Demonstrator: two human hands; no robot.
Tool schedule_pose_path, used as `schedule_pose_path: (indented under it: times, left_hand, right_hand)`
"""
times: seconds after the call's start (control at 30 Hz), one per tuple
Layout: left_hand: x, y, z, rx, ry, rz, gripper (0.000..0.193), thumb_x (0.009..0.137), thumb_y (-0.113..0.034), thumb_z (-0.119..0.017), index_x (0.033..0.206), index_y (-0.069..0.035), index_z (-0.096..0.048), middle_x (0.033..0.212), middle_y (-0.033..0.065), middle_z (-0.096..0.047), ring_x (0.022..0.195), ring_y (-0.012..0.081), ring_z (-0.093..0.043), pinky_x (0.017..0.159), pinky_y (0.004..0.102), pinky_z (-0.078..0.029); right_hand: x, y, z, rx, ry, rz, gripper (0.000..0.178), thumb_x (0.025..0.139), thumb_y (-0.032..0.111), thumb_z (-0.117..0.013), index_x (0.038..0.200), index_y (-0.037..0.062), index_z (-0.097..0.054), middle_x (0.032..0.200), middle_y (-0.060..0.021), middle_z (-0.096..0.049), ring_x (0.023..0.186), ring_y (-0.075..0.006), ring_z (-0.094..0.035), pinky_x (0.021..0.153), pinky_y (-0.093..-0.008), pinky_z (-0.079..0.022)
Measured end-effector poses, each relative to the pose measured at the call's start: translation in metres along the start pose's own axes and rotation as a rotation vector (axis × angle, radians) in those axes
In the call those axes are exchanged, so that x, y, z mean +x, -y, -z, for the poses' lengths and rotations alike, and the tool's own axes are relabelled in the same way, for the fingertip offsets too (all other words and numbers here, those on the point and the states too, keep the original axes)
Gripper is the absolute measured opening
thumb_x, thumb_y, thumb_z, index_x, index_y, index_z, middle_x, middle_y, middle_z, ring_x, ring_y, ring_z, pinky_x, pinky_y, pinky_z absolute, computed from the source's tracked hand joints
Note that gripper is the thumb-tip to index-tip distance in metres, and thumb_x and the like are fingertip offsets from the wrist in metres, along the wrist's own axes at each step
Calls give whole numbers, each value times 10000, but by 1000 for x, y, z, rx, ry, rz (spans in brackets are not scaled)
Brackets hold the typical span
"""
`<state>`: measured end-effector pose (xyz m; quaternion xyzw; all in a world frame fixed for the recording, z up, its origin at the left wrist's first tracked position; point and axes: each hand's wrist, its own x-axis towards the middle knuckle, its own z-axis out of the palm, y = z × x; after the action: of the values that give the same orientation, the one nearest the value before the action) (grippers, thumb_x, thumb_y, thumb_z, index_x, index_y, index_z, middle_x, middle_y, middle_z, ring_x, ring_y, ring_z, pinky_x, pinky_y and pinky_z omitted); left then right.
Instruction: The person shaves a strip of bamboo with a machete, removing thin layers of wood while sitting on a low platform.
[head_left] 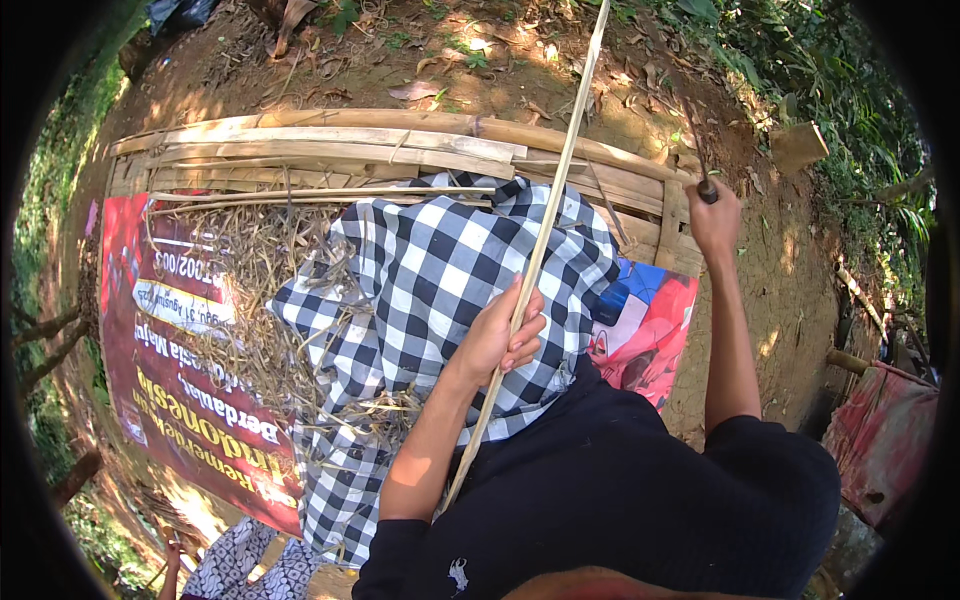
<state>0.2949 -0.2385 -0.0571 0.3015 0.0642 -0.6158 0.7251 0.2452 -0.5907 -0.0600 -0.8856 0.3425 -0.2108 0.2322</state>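
Observation:
My left hand (503, 328) is closed round a long, thin pale bamboo strip (561, 165). The strip runs on a slant from beside my body up past the far edge of the bamboo bench. Out to the right, my right hand (716, 222) grips the dark handle of a knife (707, 189), its narrow blade pointing away from me and apart from the strip. Beneath my left hand, a black-and-white checked cloth (430, 250) covers my lap and spreads leftward. Thin bamboo shavings (262, 275) lie on and beside the cloth.
A low bamboo bench (330, 136) carries a red printed banner (125, 330) and two thin loose strips along its far side. Another person's patterned clothing (240, 562) shows at lower left. A wood block (798, 146) stands at right, near plants. Dry leaves litter the dirt ground.

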Motion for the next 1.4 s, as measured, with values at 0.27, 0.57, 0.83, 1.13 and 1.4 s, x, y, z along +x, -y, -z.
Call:
schedule_pose_path:
  times: [0.27, 0.57, 0.83, 1.13, 1.4]
  left_hand:
    - [-6, -25, -28, 649, -362, -224, 526, 1084, -498, -276, 884, -52, -470, 582, 1, -463, 392, 87, -463, 370, 240, -440]
    - [-20, -16, -40, 724, -423, -213, 451, 1078, -454, -352, 934, -54, -502, 622, 26, -504, 474, 91, -534, 378, 245, -472]
    - [-8, -6, -25, 585, -361, -291, 386, 1075, -400, -419, 1060, -22, -492, 667, 54, -562, 421, 108, -551, 378, 232, -459]
    - [8, -10, -32, 934, -366, -509, 315, 1065, -311, -483, 1013, -9, -556, 653, 7, -536, 487, 48, -454, 448, 223, -361]
    - [4, 9, -15, 908, -478, -549, 358, 1059, -288, -476, 1093, 57, -565, 784, 84, -554, 632, 147, -551, 602, 298, -456]
  right_hand:
    - [-97, 50, -20, 175, 393, 384, 213, 755, 150, -734, 678, 37, -570, 541, -155, -496, 491, -316, -535, 498, -413, -407]
    - [-61, 38, -42, 50, 158, 660, 161, 716, 134, -720, 730, 61, -578, 620, -144, -582, 595, -376, -596, 577, -472, -461]
    - [-1, -6, -23, -10, 22, -23, 218, 807, 174, -682, 739, -19, -606, 596, -173, -586, 526, -330, -548, 551, -419, -439]
    - [-86, 46, 0, 58, 280, 530, 179, 735, 144, -764, 722, 52, -611, 596, -127, -543, 551, -293, -576, 532, -388, -417]
    - [-99, 54, -5, 57, 315, 461, 165, 668, 131, -754, 739, 66, -621, 652, -120, -610, 614, -340, -624, 553, -433, -461]
